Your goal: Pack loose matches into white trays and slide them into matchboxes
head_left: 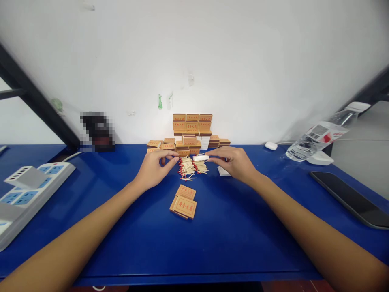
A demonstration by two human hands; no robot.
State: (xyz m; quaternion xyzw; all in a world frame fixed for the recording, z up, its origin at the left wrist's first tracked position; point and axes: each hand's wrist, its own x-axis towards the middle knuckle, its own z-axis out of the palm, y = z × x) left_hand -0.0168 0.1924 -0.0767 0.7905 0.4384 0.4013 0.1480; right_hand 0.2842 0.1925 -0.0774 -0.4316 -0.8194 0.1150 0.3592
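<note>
My right hand point(235, 162) grips a small white matchbox tray point(201, 157) between thumb and fingers, just above the right-hand matches. My left hand point(156, 166) is at the left edge of a pile of red-tipped matches point(186, 167); its thumb and index fingertips are slightly apart, with nothing visible between them. The matches lie in two loose heaps, a few straying toward me. Partly behind my right hand, a white piece like another tray point(224, 171) rests on the table. Nearer me lie several overlapping matchbox covers point(185, 206) with red lettering.
Stacked matchboxes point(192, 125) stand against the wall behind the matches, with lower boxes on both sides. On the left of the blue table point(146, 251) is a power strip point(36, 194). A phone point(349, 196), a tilted water bottle point(322, 132) and a white case point(271, 145) are at right.
</note>
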